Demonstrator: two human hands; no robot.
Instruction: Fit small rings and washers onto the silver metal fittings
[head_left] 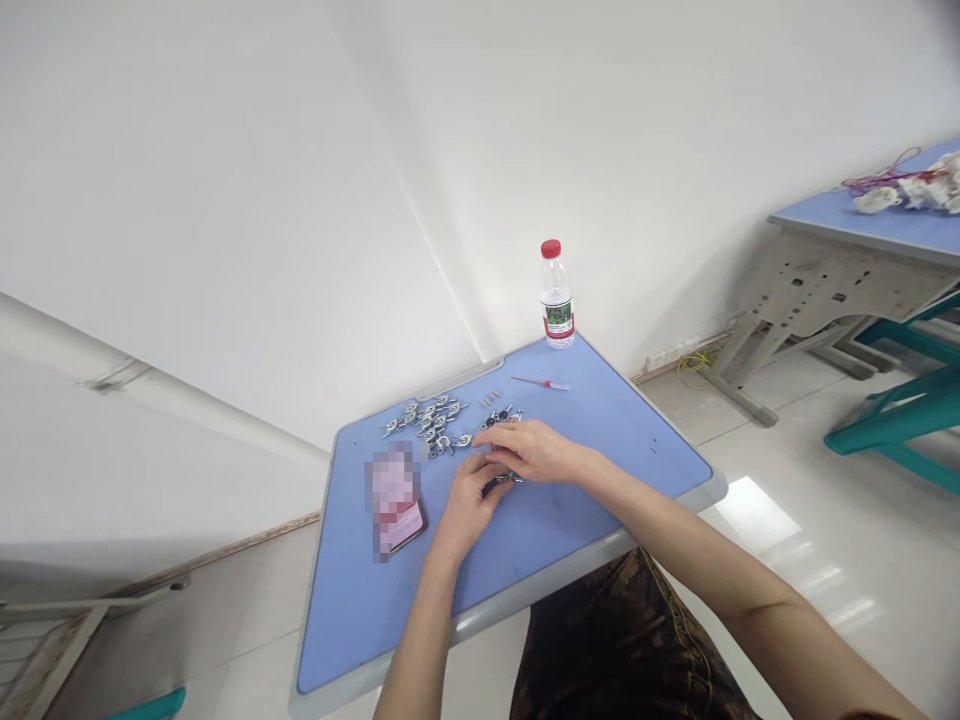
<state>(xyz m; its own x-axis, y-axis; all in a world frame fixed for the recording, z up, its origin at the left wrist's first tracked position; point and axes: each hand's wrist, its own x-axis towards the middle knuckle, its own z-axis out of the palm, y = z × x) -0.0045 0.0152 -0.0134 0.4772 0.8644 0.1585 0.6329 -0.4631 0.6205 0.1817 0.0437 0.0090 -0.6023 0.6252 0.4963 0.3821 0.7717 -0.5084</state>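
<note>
Over the middle of the blue desk (555, 520), my left hand (471, 492) has its fingers bent round a small metal part (510, 478). My right hand (531, 450) reaches across from the right, its fingertips close above the left fingers. What lies between the right fingertips is hidden. Several metal pieces (433, 420) are spread behind and left of my hands. Small dark parts (497, 417) sit just behind the right hand, with a few tiny pins (491, 398) beyond them.
A screwdriver (541, 383) and a red-capped bottle (557, 310) stand or lie at the desk's back. A phone (405, 525), partly pixelated, is on the left. To the right are another desk (795, 215) with white items and a teal stool (900, 410).
</note>
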